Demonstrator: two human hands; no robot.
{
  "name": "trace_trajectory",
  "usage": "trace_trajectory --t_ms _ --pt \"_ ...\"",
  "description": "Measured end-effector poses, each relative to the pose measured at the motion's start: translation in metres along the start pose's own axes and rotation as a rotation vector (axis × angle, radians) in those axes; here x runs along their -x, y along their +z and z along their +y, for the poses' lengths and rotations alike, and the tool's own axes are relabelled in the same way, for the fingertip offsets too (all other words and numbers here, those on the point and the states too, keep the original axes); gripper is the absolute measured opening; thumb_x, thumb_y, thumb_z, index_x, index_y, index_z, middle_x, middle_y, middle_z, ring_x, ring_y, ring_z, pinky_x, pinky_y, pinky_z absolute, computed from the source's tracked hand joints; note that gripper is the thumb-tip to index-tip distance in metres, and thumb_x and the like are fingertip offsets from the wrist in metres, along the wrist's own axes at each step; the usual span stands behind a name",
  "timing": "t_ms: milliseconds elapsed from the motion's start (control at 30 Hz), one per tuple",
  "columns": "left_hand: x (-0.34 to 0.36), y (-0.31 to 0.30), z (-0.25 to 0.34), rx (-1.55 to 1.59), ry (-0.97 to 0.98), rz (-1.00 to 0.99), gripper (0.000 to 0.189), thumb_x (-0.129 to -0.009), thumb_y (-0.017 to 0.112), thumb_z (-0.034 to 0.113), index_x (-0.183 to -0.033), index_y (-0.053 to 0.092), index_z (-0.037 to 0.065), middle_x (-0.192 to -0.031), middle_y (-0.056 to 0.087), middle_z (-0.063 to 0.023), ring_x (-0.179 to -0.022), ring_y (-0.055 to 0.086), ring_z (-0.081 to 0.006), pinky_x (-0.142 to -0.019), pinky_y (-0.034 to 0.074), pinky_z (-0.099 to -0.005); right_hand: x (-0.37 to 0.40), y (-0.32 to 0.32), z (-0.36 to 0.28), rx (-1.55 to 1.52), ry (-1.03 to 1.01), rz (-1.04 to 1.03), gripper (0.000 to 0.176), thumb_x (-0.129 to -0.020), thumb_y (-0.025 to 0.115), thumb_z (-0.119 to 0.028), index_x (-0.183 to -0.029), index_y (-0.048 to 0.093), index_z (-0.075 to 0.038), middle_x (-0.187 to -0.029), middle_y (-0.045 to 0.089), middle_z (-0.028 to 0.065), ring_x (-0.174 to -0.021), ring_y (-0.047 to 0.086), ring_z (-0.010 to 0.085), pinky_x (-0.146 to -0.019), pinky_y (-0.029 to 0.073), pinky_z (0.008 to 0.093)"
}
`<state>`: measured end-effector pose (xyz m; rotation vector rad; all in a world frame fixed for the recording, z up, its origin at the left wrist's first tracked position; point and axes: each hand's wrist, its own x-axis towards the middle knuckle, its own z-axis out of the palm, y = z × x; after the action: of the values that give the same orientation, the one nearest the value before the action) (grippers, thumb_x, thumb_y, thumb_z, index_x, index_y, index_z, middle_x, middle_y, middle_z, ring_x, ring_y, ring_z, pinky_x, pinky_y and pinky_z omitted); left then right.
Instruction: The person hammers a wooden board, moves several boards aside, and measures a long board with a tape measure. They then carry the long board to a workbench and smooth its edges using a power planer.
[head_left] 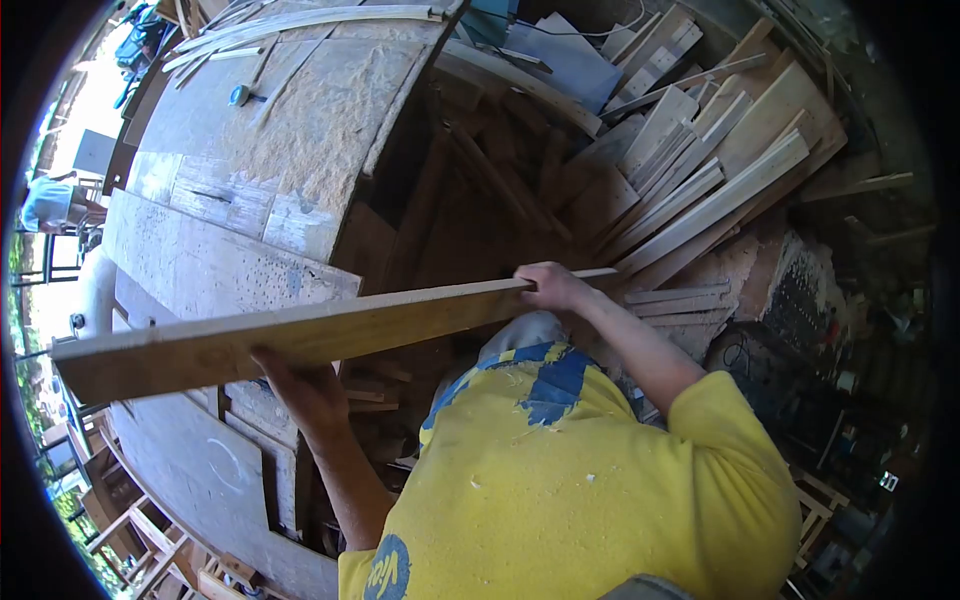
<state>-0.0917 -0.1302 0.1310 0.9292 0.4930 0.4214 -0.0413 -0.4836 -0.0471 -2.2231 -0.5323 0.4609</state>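
Observation:
A long wooden board (210, 355) spans the view, tilted, from the far left to the middle right. My left hand (305, 390) grips it from below near its wide left part, the thumb against its side and the other fingers mostly hidden. Near the board's far right end, my right hand (550, 286) is closed around its upper edge. Under the board's left part lies a worn, speckled panel (215, 260) on the workbench.
Sawdust (330, 120) covers the workbench, where a blue tape measure (239, 95) lies. Several thin strips (310, 17) rest at its far edge. Stacked planks (700, 200) lean at the right. Another person (52, 203) is in the distance at the left, near wooden frames (140, 525).

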Motion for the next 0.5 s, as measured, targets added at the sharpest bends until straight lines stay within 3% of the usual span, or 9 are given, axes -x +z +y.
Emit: trace_trajectory --t_ms 67,133,200,233,300,400,433,500 --pt "0.019 -0.006 -0.004 -0.008 0.066 0.064 0.051 -0.095 0.055 0.044 -0.128 0.050 0.006 -0.120 0.057 -0.0093 -0.112 0.055 -0.0206 -0.095 0.047 -0.0395 -0.031 0.023 0.003 0.033 0.004 -0.095 0.027 -0.079 0.067 -0.029 -0.092 0.060 -0.007 -0.095 0.063 0.0151 -0.095 0.061 0.0347 -0.081 0.049 0.0444" --pt "0.031 -0.049 -0.017 -0.060 -0.112 -0.215 0.043 -0.097 0.050 0.045 -0.118 0.052 0.008 -0.106 0.061 -0.0064 -0.091 0.059 -0.0181 -0.076 0.050 -0.0327 -0.049 0.056 0.019 0.038 0.023 -0.159 0.030 -0.079 0.067 -0.029 -0.100 0.062 -0.007 -0.103 0.063 0.0159 -0.103 0.059 0.0341 -0.087 0.048 0.0435" --pt "0.052 -0.076 -0.035 -0.057 -0.131 -0.072 0.033 -0.097 0.052 0.042 -0.106 0.054 0.010 -0.088 0.060 -0.0016 -0.068 0.055 -0.0143 -0.056 0.046 -0.0257 -0.063 0.094 0.040 0.022 0.006 -0.220 0.036 -0.080 0.067 -0.030 -0.108 0.063 -0.007 -0.112 0.062 0.0162 -0.111 0.056 0.0339 -0.094 0.046 0.0426" --pt "0.063 -0.068 -0.049 -0.022 -0.077 0.192 0.027 -0.096 0.057 0.038 -0.099 0.055 0.011 -0.077 0.057 0.0016 -0.056 0.049 -0.0117 -0.046 0.040 -0.0221 -0.065 0.097 0.031 0.086 0.034 -0.265 0.039 -0.081 0.066 -0.029 -0.113 0.062 -0.006 -0.115 0.062 0.0164 -0.113 0.056 0.0336 -0.097 0.045 0.0415" --pt "0.087 -0.082 -0.057 -0.380 0.112 0.239 0.024 -0.093 0.062 0.034 -0.093 0.055 0.011 -0.074 0.049 0.0051 -0.062 0.044 -0.0102 -0.055 0.040 -0.0248 -0.065 0.102 0.027 0.164 0.053 -0.292 0.046 -0.082 0.066 -0.028 -0.121 0.060 -0.003 -0.122 0.061 0.0167 -0.116 0.056 0.0315 -0.100 0.044 0.0387" --pt "0.114 -0.119 -0.059 -0.594 0.303 0.467 0.024 -0.095 0.057 0.025 -0.096 0.055 0.000 -0.088 0.058 -0.0025 -0.079 0.051 -0.0168 -0.073 0.043 -0.0327 -0.062 0.105 0.027 0.036 0.179 -0.357 0.044 -0.082 0.065 -0.027 -0.116 0.062 0.001 -0.116 0.063 0.0199 -0.112 0.059 0.0327 -0.096 0.046 0.0379" --pt "0.125 -0.123 -0.047 -0.821 0.385 0.522 0.035 -0.096 0.056 0.034 -0.100 0.055 -0.001 -0.091 0.057 -0.0059 -0.084 0.051 -0.0210 -0.078 0.043 -0.0373 -0.055 0.103 0.038 0.029 0.230 -0.364 0.042 -0.082 0.064 -0.027 -0.113 0.063 0.001 -0.114 0.064 0.0202 -0.111 0.059 0.0330 -0.095 0.046 0.0381" --pt "0.130 -0.157 -0.052 -0.611 0.481 0.650 0.043 -0.096 0.054 0.042 -0.098 0.055 -0.002 -0.091 0.057 -0.0069 -0.084 0.051 -0.0214 -0.077 0.043 -0.0370 -0.041 0.107 0.087 0.059 0.293 -0.447 0.039 -0.082 0.065 -0.026 -0.109 0.065 0.002 -0.106 0.068 0.0185 -0.101 0.064 0.0306 -0.089 0.049 0.0370"
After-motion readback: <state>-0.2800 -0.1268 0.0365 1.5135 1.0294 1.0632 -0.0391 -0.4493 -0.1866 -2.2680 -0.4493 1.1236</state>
